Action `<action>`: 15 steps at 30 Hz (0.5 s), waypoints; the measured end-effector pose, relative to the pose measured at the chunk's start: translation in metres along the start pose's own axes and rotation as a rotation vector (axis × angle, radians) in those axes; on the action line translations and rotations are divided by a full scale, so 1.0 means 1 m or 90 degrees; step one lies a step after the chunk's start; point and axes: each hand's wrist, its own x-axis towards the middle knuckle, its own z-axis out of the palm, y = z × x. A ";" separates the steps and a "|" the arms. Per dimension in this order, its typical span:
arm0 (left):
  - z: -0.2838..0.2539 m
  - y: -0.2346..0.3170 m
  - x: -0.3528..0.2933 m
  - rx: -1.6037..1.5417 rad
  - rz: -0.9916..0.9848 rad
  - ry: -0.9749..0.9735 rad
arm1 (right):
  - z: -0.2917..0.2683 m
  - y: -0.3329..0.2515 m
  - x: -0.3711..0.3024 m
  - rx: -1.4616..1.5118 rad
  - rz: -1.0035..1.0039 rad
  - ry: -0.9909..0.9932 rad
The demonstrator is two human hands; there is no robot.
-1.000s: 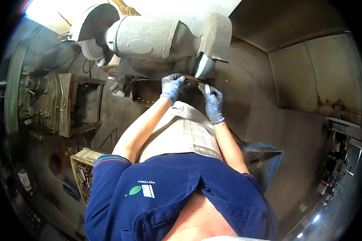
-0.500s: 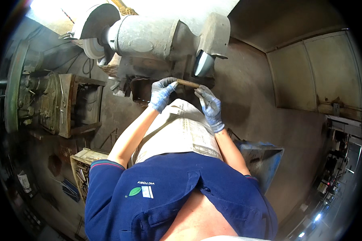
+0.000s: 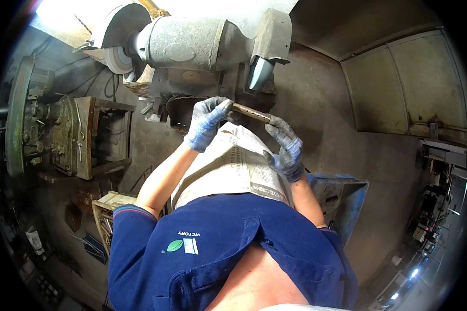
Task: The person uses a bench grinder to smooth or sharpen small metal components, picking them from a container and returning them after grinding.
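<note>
Head view: both hands' fingers pinching metal rod (image 3: 250, 112) (ends), now pulled back from grinder (image 3: 192, 44).

Tight room ahead, open floor to the right

The bench grinder (image 3: 192, 44) stands just above both hands, its right wheel guard (image 3: 269, 39) and the grey tip under it (image 3: 258, 72) hanging close over the brown rod (image 3: 250, 112) held between the left hand (image 3: 206, 123) and right hand (image 3: 284, 147). A dark machine stand (image 3: 72, 137) blocks the left side. The bare concrete floor (image 3: 327, 103) to the right lies open, bounded lower down by a blue bin (image 3: 342, 197).
</note>
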 end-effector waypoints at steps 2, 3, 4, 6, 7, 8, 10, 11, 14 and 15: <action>0.001 0.002 0.006 0.059 -0.010 0.016 | -0.001 -0.003 0.002 -0.008 -0.012 -0.007; 0.007 0.001 0.009 0.061 -0.012 0.045 | -0.002 -0.004 0.003 -0.028 -0.014 -0.012; 0.006 -0.001 0.011 0.071 0.000 0.042 | -0.002 -0.005 0.004 -0.049 -0.016 -0.017; 0.002 -0.010 0.014 0.091 0.024 0.037 | -0.002 -0.003 0.003 -0.048 -0.009 -0.009; 0.004 -0.013 0.014 0.047 0.043 0.028 | -0.001 -0.001 0.002 -0.048 -0.006 -0.004; 0.002 -0.015 0.016 0.052 0.057 0.023 | 0.001 0.002 -0.002 -0.011 0.039 0.014; -0.001 -0.019 0.020 0.061 0.083 0.011 | 0.010 0.008 -0.011 0.063 0.131 0.050; -0.001 -0.021 0.020 0.086 0.090 0.012 | 0.013 0.011 -0.013 0.125 0.157 0.062; -0.001 -0.024 0.022 0.150 0.106 0.011 | 0.018 0.016 -0.016 0.237 0.227 0.085; -0.003 -0.028 0.024 0.163 0.109 0.010 | 0.019 0.019 -0.017 0.225 0.244 0.084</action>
